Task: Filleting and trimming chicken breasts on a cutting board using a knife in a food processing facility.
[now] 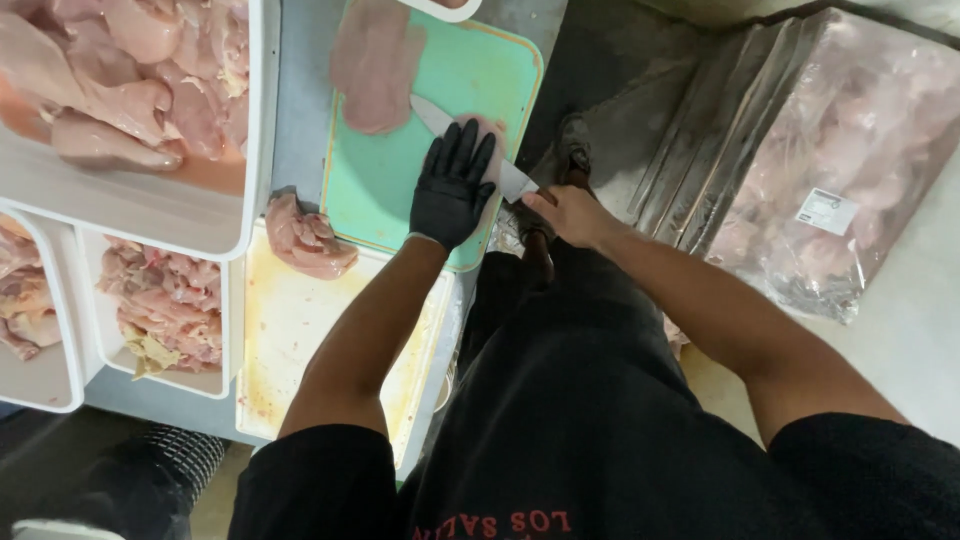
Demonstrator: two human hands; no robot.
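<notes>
While the gloved left hand (452,185) is pressing flat, fingers spread wide, on a raw chicken breast (487,150) at the near right edge of the green cutting board (400,180), the bare right hand (565,212) is gripping the knife (470,145), fingers closed round its handle, slicing horizontally under the palm. Next, I'd judge, the blade needs a level, steady pull. Another fillet (375,65) is lying farther back on the board.

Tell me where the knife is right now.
In the head view the knife lies flat across the near right part of the green cutting board, its blade under the gloved left hand, its handle in the bare right hand.
</notes>
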